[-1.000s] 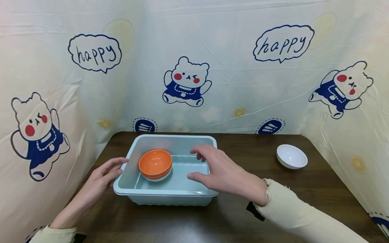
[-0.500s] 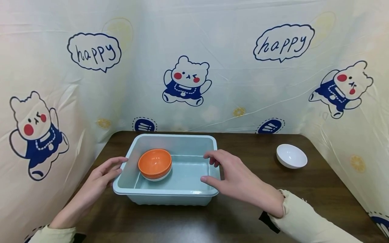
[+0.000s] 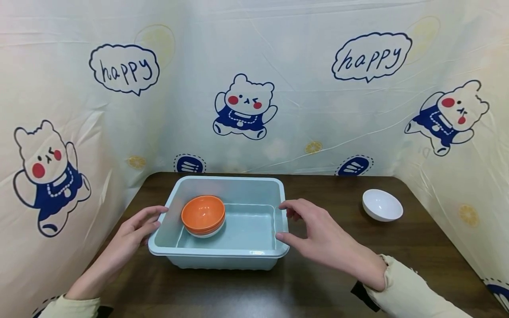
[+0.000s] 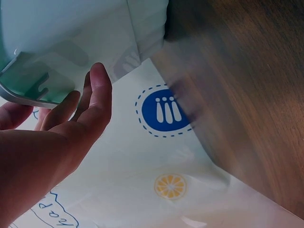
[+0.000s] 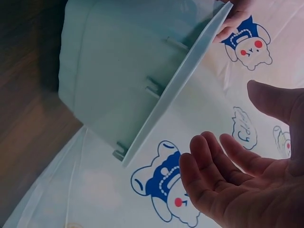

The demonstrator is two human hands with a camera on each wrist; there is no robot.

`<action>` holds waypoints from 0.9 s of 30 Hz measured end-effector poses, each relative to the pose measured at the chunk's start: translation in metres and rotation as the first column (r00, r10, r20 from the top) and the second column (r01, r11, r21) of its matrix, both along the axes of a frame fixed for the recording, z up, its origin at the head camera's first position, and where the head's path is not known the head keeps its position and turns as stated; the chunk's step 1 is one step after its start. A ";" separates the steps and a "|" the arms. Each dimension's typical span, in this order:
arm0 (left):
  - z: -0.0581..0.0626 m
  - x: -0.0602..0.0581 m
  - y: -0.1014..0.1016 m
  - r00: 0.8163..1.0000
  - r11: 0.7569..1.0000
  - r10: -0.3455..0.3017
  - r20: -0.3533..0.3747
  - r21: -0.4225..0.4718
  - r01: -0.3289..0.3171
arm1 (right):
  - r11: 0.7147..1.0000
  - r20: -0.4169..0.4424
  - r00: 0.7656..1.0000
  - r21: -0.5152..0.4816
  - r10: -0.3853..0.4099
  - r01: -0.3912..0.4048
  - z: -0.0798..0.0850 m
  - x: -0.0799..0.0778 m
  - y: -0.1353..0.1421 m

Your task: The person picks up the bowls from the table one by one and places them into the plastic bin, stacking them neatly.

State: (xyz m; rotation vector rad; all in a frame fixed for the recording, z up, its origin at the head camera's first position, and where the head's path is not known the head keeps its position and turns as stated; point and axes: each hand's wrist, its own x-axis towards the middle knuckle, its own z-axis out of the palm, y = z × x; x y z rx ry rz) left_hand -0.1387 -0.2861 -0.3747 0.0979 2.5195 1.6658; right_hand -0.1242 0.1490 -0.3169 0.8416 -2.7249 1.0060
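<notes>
A light blue plastic basin (image 3: 234, 252) stands on the dark wooden table. Inside, on its left side, orange bowls (image 3: 203, 213) are stacked, with a pale bowl (image 3: 205, 235) showing beneath them. My left hand (image 3: 133, 232) holds the basin's left rim; in the left wrist view, its lower fingers (image 4: 99, 80) lie under the lip. At the right rim hovers my right hand (image 3: 318, 229), thumb and fingers spread and nothing between them. The right wrist view shows its fingertips (image 5: 187, 166) apart from the rim.
A white bowl (image 3: 382, 205) sits alone at the table's back right. Printed cloth (image 3: 246, 44) with bears and "happy" bubbles hangs behind and along both sides of the table (image 3: 330, 190).
My right hand has drawn back from over the basin's inside to its right rim, staying spread. The left hand keeps its place, and the bowls have not moved.
</notes>
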 end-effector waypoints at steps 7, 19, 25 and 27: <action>0.000 -0.001 0.000 1.000 1.000 0.012 0.026 -0.028 -0.011 | 1.000 -0.026 1.000 0.002 -0.009 0.009 -0.006 0.003 0.007; 0.000 -0.001 0.001 1.000 1.000 0.021 0.014 -0.018 -0.021 | 0.998 -0.042 0.998 -0.029 -0.055 0.053 -0.017 0.010 0.022; -0.001 -0.001 0.001 1.000 1.000 0.019 0.013 -0.024 -0.019 | 0.997 -0.064 0.996 -0.033 -0.069 0.067 -0.022 0.010 0.030; 0.000 -0.002 0.001 1.000 0.999 0.018 0.018 -0.027 -0.018 | 0.997 -0.068 0.995 -0.030 -0.078 0.076 -0.024 0.010 0.032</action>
